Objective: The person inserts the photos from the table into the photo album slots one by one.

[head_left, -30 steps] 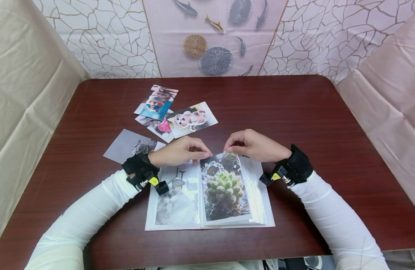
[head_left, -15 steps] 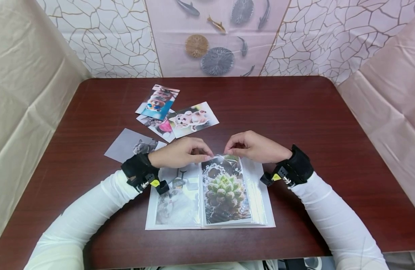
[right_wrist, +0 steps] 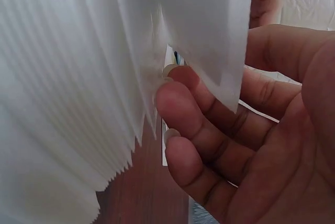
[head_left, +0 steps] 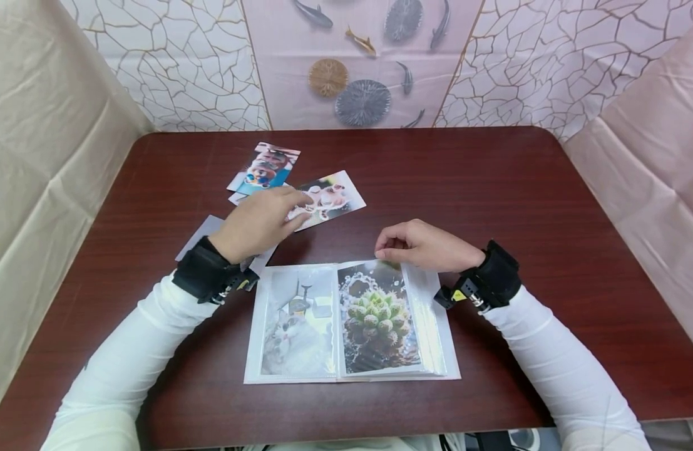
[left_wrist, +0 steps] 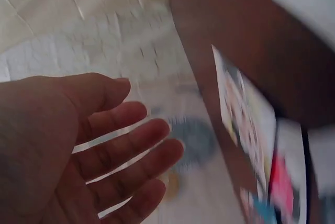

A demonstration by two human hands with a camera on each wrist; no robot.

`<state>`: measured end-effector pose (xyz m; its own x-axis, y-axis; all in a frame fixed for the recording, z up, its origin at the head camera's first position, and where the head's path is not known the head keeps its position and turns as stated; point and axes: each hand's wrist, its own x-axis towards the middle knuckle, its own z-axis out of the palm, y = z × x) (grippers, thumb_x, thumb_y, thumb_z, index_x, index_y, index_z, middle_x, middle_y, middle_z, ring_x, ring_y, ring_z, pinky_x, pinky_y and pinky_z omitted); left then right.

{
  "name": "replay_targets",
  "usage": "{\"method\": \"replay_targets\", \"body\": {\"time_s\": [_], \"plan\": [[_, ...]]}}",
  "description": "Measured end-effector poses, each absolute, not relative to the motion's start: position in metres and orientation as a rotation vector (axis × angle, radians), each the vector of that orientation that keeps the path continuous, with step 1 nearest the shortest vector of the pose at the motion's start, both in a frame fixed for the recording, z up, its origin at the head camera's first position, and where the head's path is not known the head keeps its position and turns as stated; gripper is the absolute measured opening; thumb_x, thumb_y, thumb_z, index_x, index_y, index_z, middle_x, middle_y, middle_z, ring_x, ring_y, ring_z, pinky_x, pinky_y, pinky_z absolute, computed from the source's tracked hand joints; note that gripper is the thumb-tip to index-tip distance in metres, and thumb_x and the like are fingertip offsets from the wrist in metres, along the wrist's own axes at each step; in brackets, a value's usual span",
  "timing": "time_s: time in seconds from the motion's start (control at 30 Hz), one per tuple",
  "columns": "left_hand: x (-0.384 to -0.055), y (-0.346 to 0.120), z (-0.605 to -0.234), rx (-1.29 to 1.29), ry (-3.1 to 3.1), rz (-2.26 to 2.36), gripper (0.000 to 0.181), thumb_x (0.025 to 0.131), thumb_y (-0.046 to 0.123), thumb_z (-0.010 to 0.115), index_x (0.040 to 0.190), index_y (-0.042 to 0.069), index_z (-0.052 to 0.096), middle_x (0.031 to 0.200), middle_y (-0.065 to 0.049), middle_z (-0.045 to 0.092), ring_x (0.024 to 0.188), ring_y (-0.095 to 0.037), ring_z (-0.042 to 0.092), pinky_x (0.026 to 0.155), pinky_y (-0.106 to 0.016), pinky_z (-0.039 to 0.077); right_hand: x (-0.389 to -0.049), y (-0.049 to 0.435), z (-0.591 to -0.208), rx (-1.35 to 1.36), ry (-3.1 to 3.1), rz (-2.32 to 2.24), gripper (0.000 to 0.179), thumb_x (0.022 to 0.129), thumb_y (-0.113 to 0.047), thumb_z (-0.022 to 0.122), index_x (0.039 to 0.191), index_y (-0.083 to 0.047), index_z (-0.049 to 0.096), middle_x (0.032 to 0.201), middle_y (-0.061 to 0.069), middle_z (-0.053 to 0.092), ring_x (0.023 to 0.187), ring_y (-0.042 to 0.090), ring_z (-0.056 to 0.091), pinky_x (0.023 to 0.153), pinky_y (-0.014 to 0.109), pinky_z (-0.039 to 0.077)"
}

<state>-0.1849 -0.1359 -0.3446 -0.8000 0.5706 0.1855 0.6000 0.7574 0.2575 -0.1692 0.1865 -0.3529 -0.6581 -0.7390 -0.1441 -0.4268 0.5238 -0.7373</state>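
Dark reddish-brown table (head_left: 492, 181) with rounded far corners. At twelve o'clock, a pale pink panel (head_left: 284, 81) printed with grey and gold fish (head_left: 314, 14) and discs (head_left: 363, 103); at eleven and one, white panels (head_left: 171, 56) with gold crack-like lines. Creased cream cloth (head_left: 42, 156) at nine o'clock; pinkish cloth (head_left: 650, 175) at three.

Head view's bright with pretty even, soft light, just a dark shadow on the table (head_left: 205, 357) on the near side of the left hand (head_left: 261, 219). Below that hand, the album (head_left: 253, 357) gets some glare and looks washed out. Left wrist cam's way dimmer: photos (left_wrist: 245, 116) past the hand are smeared, cloth (left_wrist: 141, 51) behind it's mush. Beside the right hand (right_wrist: 261, 161), pages (right_wrist: 68, 77) go soft and grey.
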Motion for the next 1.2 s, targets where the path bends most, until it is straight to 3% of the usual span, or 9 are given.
{"method": "replay_targets", "body": {"time_s": [0.1, 0.3, 0.6, 0.97, 1.2], "plan": [[-0.194, -0.148, -0.345, -0.842, -2.835, -0.368, 0.038, 0.099, 0.028, 0.066, 0.130, 0.006, 0.065, 0.123, -0.015, 0.071, 0.106, -0.031, 0.070, 0.090, -0.047, 0.056, -0.170, 0.187, -0.355, -0.932, 2.320, -0.953, 0.013, 0.104, -0.021, 0.058, 0.110, -0.018, 0.070, 0.076, 0.004, 0.059, 0.063, 0.014, 0.047, 0.063, 0.027, 0.035], [-0.210, -0.170, -0.345, -0.597, -2.897, -0.280, 0.045, 0.099, 0.031, 0.065, 0.135, 0.004, 0.059, 0.128, -0.022, 0.067, 0.120, -0.041, 0.062, 0.102, -0.057, 0.045, -0.171, 0.186, -0.355, -0.904, 2.306, -0.968, 0.015, 0.105, -0.022, 0.057, 0.112, -0.015, 0.069, 0.076, 0.005, 0.058, 0.064, 0.015, 0.046, 0.064, 0.028, 0.036], [-0.226, -0.202, -0.350, -0.410, -2.973, -0.191, 0.057, 0.097, 0.031, 0.067, 0.141, -0.003, 0.051, 0.127, -0.029, 0.064, 0.114, -0.044, 0.063, 0.096, -0.059, 0.049, -0.173, 0.187, -0.356, -0.884, 2.283, -0.978, 0.015, 0.105, -0.023, 0.056, 0.112, -0.018, 0.069, 0.074, 0.004, 0.055, 0.061, 0.015, 0.041, 0.062, 0.028, 0.033], [-0.239, -0.219, -0.361, -0.323, -3.112, -0.185, 0.058, 0.099, 0.034, 0.063, 0.143, -0.002, 0.049, 0.133, -0.030, 0.058, 0.114, -0.045, 0.061, 0.096, -0.061, 0.051, -0.174, 0.189, -0.359, -0.875, 2.280, -0.980, 0.015, 0.105, -0.024, 0.056, 0.112, -0.019, 0.069, 0.074, 0.001, 0.055, 0.061, 0.015, 0.040, 0.061, 0.029, 0.031], [-0.238, -0.230, -0.355, -0.320, -3.250, -0.294, 0.051, 0.094, 0.034, 0.070, 0.129, -0.002, 0.059, 0.117, -0.025, 0.061, 0.100, -0.038, 0.058, 0.084, -0.055, 0.054, -0.175, 0.188, -0.359, -0.867, 2.272, -0.982, 0.015, 0.105, -0.024, 0.056, 0.112, -0.019, 0.069, 0.075, 0.000, 0.056, 0.062, 0.016, 0.044, 0.061, 0.029, 0.032]]}}
